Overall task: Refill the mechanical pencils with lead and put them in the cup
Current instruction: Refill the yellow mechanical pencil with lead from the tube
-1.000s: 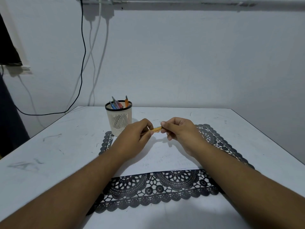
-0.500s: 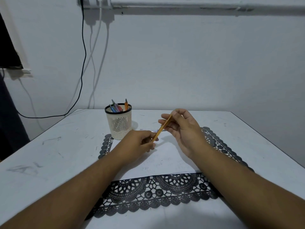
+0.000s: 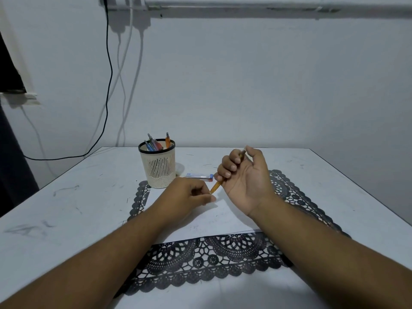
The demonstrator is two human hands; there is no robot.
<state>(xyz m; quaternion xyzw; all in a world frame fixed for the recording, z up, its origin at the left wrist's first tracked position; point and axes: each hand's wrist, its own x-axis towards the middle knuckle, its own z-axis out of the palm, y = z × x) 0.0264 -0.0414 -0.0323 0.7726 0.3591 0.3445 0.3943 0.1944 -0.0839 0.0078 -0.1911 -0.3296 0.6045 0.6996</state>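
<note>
Right hand (image 3: 246, 175) was turned palm up, its fingers curled round an orange mechanical pencil (image 3: 217, 185). Pencil slanted: upper end poked out by the thumb, lower end pointed down toward the left hand (image 3: 189, 195).

Left hand lay knuckles up, just beside the pencil's lower tip, with fingers curled and thumb against fingertips. I could not tell whether it pinched anything; a lead would be too thin to make out.

Cup (image 3: 157, 166), cream with slotted walls and a dark rim, stood upright on the white tabletop (image 3: 66, 197), beyond the left hand. I noted several pencils in the cup (image 3: 156, 143), blue, red and orange, standing upright or leaning against the rim.

A small clear lead case (image 3: 199, 176) lay flat on the tabletop just to the right of the cup, between cup and right hand, apart from both.

On the near side of the cup, a black lace placemat (image 3: 211, 264) lay spread out, with a white sheet of paper (image 3: 211, 221) on top of it. Both hands were over the sheet.

Behind the cup, cables (image 3: 109, 85) hung down the wall.
</note>
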